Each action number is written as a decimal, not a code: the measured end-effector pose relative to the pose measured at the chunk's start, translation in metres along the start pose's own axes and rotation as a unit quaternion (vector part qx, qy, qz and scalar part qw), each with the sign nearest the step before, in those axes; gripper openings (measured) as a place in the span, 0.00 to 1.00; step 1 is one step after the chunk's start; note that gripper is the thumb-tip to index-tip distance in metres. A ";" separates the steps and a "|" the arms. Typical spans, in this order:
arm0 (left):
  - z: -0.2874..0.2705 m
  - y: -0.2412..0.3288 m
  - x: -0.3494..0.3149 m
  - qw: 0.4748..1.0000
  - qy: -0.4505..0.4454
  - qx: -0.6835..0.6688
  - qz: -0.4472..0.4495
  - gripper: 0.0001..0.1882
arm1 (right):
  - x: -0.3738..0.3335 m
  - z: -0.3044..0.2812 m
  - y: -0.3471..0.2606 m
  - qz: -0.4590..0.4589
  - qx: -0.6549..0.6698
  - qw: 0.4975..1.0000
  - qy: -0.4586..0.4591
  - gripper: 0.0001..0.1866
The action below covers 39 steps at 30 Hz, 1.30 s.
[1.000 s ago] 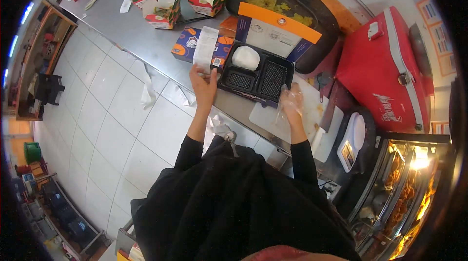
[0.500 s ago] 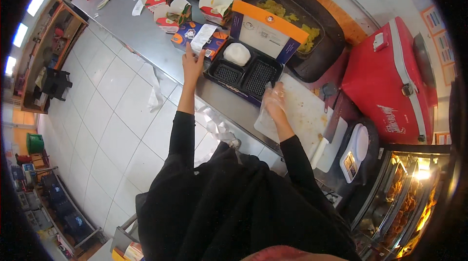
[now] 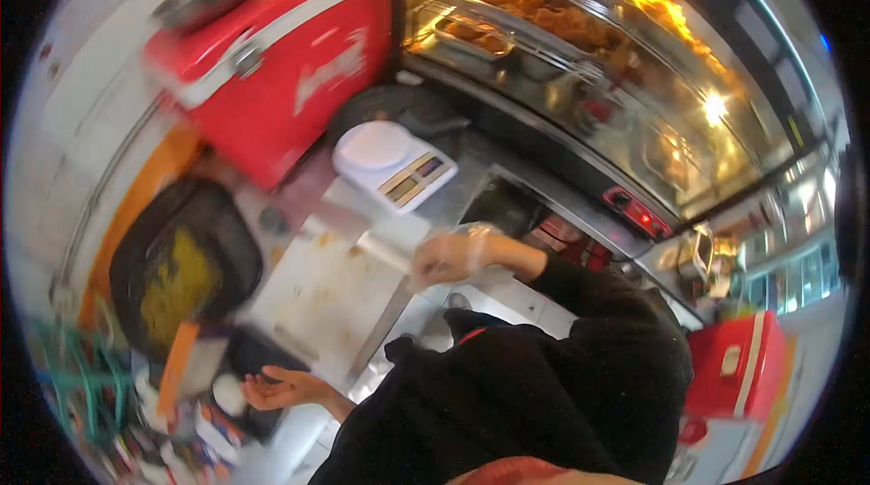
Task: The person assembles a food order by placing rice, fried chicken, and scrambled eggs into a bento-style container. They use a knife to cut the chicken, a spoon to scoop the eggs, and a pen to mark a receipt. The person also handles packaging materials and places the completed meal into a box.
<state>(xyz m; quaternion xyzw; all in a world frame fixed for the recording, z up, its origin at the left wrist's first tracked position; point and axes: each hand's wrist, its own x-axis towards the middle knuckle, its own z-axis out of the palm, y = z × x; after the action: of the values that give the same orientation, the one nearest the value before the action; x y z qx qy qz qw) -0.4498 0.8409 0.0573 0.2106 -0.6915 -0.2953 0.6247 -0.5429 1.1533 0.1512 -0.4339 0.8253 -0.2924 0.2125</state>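
My bare left hand (image 3: 283, 388) is held palm up with its fingers loosely curled and apart, holding nothing. Beside its fingertips is a white dome of rice (image 3: 230, 394) in a black compartment box (image 3: 263, 354), whose orange-edged lid (image 3: 186, 367) stands raised. My right hand (image 3: 451, 256), in a clear plastic glove, is at the near end of a knife's white handle (image 3: 384, 251). Motion smears its fingers, so whether they grip the handle cannot be told. The knife lies along the white cutting board (image 3: 313, 290), which has brown crumbs on it.
A white kitchen scale (image 3: 394, 163) stands beyond the board, near a large red cooler (image 3: 281, 68). To the right of these is a lit glass warming cabinet (image 3: 544, 41) with fried food on trays. A dark pan (image 3: 240, 240) of yellow food is at left.
My view has swung to the right, toward the warming cabinet. My right hand has left the box's side for the knife handle; my left hand has come off the purple carton and turned palm up.
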 end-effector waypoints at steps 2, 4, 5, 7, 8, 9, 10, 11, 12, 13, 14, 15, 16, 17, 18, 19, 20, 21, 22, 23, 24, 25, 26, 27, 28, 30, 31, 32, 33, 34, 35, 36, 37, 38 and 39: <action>0.036 0.036 -0.009 0.991 -0.090 -0.102 0.014 0.17 | -0.055 -0.034 -0.002 0.168 0.000 0.983 0.069 0.10; 0.062 0.063 -0.014 0.972 -0.174 -0.155 0.035 0.16 | -0.097 -0.066 -0.015 0.153 0.014 0.974 0.165 0.10; 0.079 0.073 -0.018 0.959 -0.199 -0.198 0.039 0.16 | -0.115 -0.076 -0.018 0.248 0.031 0.950 0.189 0.09; 0.111 0.095 -0.032 0.929 -0.237 -0.280 0.036 0.16 | -0.146 -0.098 -0.009 0.228 -0.072 0.920 0.311 0.11; 0.126 0.109 -0.040 0.918 -0.237 -0.317 -0.002 0.17 | -0.154 -0.119 -0.011 0.204 -0.185 0.880 0.387 0.13; 0.137 0.122 -0.042 0.913 -0.238 -0.331 0.001 0.17 | -0.154 -0.145 -0.008 0.162 -0.282 0.827 0.458 0.14; 0.146 0.139 -0.043 0.905 -0.240 -0.352 -0.005 0.18 | -0.157 -0.177 -0.006 0.174 -0.350 0.771 0.503 0.17; 0.156 0.153 -0.045 0.897 -0.240 -0.372 -0.010 0.18 | -0.158 -0.213 -0.003 0.183 -0.412 0.707 0.545 0.19; 0.168 0.159 -0.050 0.891 -0.225 -0.393 -0.009 0.19 | -0.150 -0.245 -0.003 0.288 -0.458 0.639 0.547 0.21; 0.177 0.170 -0.055 0.881 -0.227 -0.416 -0.002 0.19 | -0.148 -0.275 -0.005 0.392 -0.498 0.555 0.539 0.22; 0.181 0.179 -0.055 0.875 -0.226 -0.427 0.015 0.18 | -0.144 -0.298 0.007 0.437 -0.482 0.521 0.553 0.24; 0.183 0.189 -0.057 0.868 -0.228 -0.439 0.027 0.18 | -0.142 -0.321 0.017 0.485 -0.466 0.484 0.560 0.25; 0.187 0.203 -0.063 0.885 -0.220 -0.404 0.075 0.18 | -0.149 -0.343 0.024 0.542 -0.449 0.455 0.545 0.25; 0.190 0.204 -0.068 0.876 -0.228 -0.418 0.083 0.18 | -0.152 -0.350 0.042 0.572 -0.431 0.456 0.528 0.25; 0.192 0.204 -0.075 0.865 -0.233 -0.436 0.081 0.17 | -0.157 -0.357 0.048 0.585 -0.431 0.460 0.509 0.25; 0.191 0.203 -0.080 0.857 -0.235 -0.452 0.072 0.17 | -0.162 -0.358 0.047 0.589 -0.447 0.464 0.487 0.26; 0.183 0.192 -0.077 0.865 -0.250 -0.427 0.081 0.18 | -0.150 -0.353 0.080 0.580 -0.442 0.499 0.468 0.26; 0.178 0.189 -0.076 0.862 -0.256 -0.432 0.064 0.19 | -0.157 -0.355 0.076 0.575 -0.468 0.499 0.449 0.26; 0.176 0.180 -0.073 0.869 -0.248 -0.424 0.053 0.19 | -0.159 -0.354 0.084 0.564 -0.485 0.510 0.433 0.26; 0.169 0.170 -0.069 0.875 -0.242 -0.417 0.035 0.19 | -0.160 -0.353 0.090 0.552 -0.508 0.516 0.415 0.26; 0.156 0.160 -0.061 0.891 -0.268 -0.364 0.039 0.18 | -0.170 -0.352 0.096 0.547 -0.525 0.518 0.396 0.26; 0.140 0.149 -0.043 0.905 -0.290 -0.307 0.054 0.18 | -0.169 -0.352 0.102 0.535 -0.537 0.525 0.387 0.26; 0.127 0.135 -0.032 0.909 -0.268 -0.318 0.033 0.18 | -0.171 -0.353 0.103 0.527 -0.553 0.521 0.381 0.26; 0.116 0.123 -0.024 0.909 -0.246 -0.338 0.010 0.17 | -0.174 -0.353 0.099 0.522 -0.571 0.511 0.373 0.26; 0.106 0.115 -0.017 0.907 -0.221 -0.358 -0.006 0.17 | -0.173 -0.356 0.099 0.517 -0.589 0.500 0.368 0.26; 0.082 0.092 -0.005 0.930 -0.200 -0.305 -0.029 0.16 | -0.174 -0.352 0.087 0.495 -0.652 0.441 0.367 0.26; 0.071 0.081 0.000 0.940 -0.191 -0.279 -0.041 0.16 | -0.167 -0.343 0.081 0.472 -0.689 0.400 0.376 0.26; 0.061 0.074 0.007 0.944 -0.188 -0.265 -0.052 0.16 | -0.151 -0.325 0.068 0.422 -0.722 0.374 0.401 0.27; 0.055 0.064 0.010 0.946 -0.181 -0.261 -0.067 0.16 | -0.127 -0.302 0.050 0.362 -0.734 0.388 0.424 0.27; 0.048 0.055 0.013 0.948 -0.176 -0.254 -0.082 0.16 | -0.100 -0.278 0.034 0.282 -0.721 0.440 0.455 0.27; 0.042 0.047 0.016 0.949 -0.172 -0.245 -0.093 0.16 | -0.059 -0.238 0.027 0.188 -0.656 0.561 0.470 0.27; 0.035 0.039 0.019 0.951 -0.170 -0.232 -0.112 0.16 | -0.016 -0.194 0.020 0.103 -0.543 0.699 0.454 0.28; 0.028 0.033 0.022 0.954 -0.169 -0.213 -0.126 0.16 | 0.026 -0.145 0.020 0.055 -0.414 0.816 0.399 0.28; 0.027 0.026 0.022 0.952 -0.168 -0.210 -0.149 0.16 | 0.060 -0.098 0.015 0.047 -0.332 0.891 0.306 0.28; 0.025 0.020 0.024 0.950 -0.166 -0.202 -0.171 0.17 | 0.088 -0.051 0.016 0.042 -0.292 0.931 0.216 0.29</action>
<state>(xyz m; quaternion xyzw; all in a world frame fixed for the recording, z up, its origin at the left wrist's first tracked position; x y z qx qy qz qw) -0.4759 0.8436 0.0876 0.1425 -0.6651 -0.5622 0.4704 -0.6302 1.1015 0.1699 -0.3677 0.9178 -0.1162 -0.0944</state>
